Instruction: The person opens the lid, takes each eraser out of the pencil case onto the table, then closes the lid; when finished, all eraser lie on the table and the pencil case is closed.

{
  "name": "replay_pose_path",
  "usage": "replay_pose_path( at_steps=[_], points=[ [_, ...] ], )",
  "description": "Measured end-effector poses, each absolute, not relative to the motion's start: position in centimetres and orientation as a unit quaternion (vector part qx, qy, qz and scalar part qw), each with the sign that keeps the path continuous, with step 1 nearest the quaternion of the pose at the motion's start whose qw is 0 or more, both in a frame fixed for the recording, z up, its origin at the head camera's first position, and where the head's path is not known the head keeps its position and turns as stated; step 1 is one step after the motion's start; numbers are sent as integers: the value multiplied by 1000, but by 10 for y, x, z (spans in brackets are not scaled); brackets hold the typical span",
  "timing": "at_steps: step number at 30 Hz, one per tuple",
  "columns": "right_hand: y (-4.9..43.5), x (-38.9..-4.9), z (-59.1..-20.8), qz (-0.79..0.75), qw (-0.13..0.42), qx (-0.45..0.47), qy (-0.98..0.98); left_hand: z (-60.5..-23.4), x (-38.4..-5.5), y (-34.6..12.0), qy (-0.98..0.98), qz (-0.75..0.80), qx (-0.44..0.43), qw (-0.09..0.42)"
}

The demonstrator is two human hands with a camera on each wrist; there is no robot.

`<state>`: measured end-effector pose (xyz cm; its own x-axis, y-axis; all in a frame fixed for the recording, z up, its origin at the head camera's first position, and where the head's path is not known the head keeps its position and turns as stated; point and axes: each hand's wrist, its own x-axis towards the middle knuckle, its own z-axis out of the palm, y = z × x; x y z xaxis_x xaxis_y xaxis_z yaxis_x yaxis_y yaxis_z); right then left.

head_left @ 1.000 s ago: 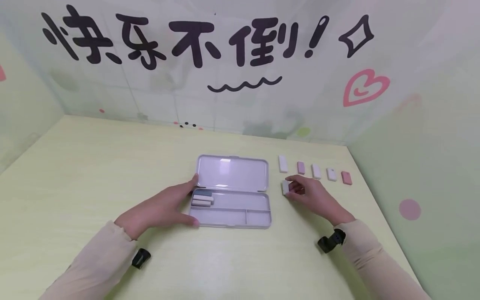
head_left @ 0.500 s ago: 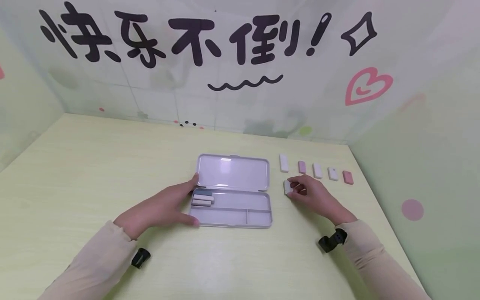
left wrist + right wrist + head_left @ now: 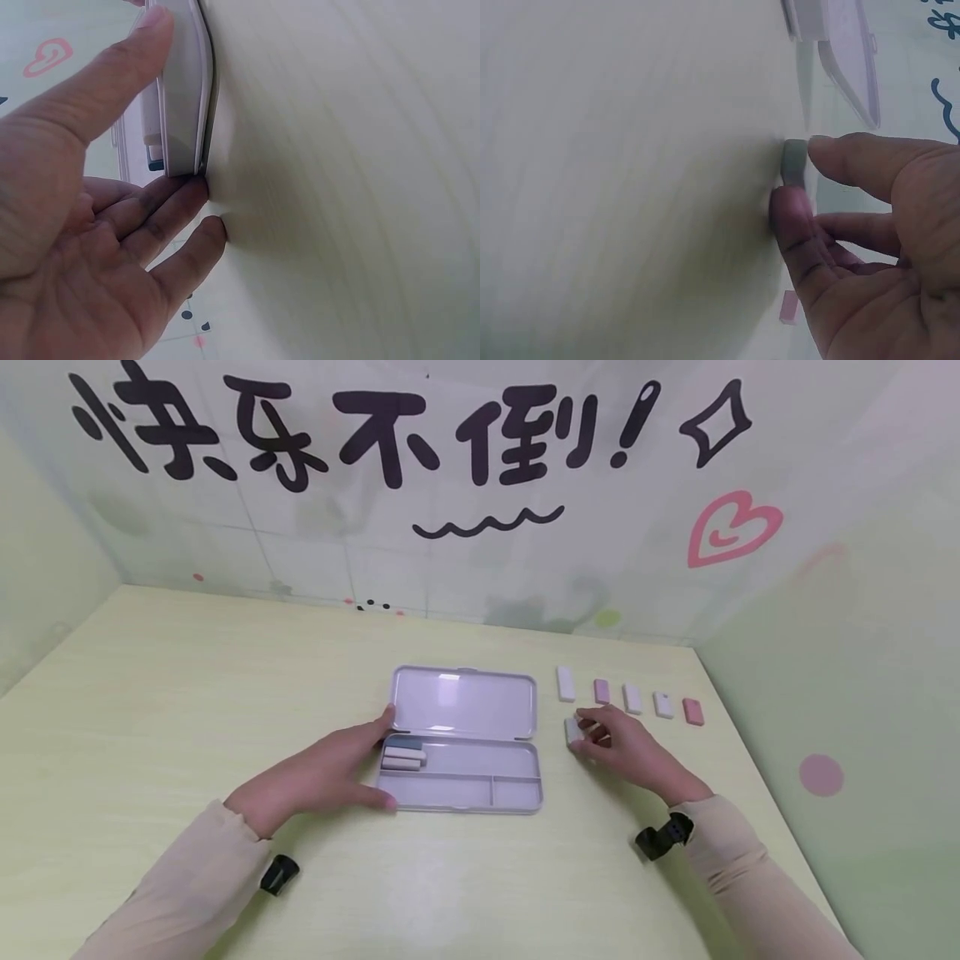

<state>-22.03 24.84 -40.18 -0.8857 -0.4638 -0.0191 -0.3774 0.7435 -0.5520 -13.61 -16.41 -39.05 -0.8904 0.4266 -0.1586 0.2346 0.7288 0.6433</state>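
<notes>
An open pale lilac pencil case (image 3: 457, 792) lies on the table, its lid (image 3: 465, 702) folded back. My left hand (image 3: 322, 775) holds its left end, with the thumb at the front corner and the fingers behind. Inside the back compartment, at the left, sit a blue-grey block (image 3: 405, 742) and two whitish pieces (image 3: 401, 763). To the right of the case, my right hand (image 3: 626, 747) pinches a small grey-green eraser-like block (image 3: 794, 159) between thumb and fingers, low at the tabletop. Whether the block touches the table cannot be told.
A row of small blocks runs behind my right hand: a long white one (image 3: 566, 683), a mauve one (image 3: 602, 691), two whitish ones (image 3: 632, 698) and a pink-red one (image 3: 693, 711). A printed wall (image 3: 300, 552) closes off the back; another (image 3: 817, 693) borders the right.
The block in my right fingers has turned slightly, with more of its grey-green face showing. My left hand stays on the case. The head view has shifted a little.
</notes>
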Motion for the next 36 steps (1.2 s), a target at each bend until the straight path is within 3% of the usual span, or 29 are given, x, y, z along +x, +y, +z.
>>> replay_pose_path(
  at_steps=[8, 12, 21, 36],
  points=[
    [234, -213, -396, -293, -8, -238, 926, -389, -136, -163, 918, 320, 182, 146],
    [217, -209, -394, -303, -20, -271, 913, -389, -136, -162, 919, 318, 178, 150],
    [164, -200, -382, -309, 42, -375, 873, -388, -138, -161, 920, 317, 181, 146],
    [75, -199, -378, -240, 131, -449, 851, -389, -139, -165, 912, 333, 191, 143]
  ],
)
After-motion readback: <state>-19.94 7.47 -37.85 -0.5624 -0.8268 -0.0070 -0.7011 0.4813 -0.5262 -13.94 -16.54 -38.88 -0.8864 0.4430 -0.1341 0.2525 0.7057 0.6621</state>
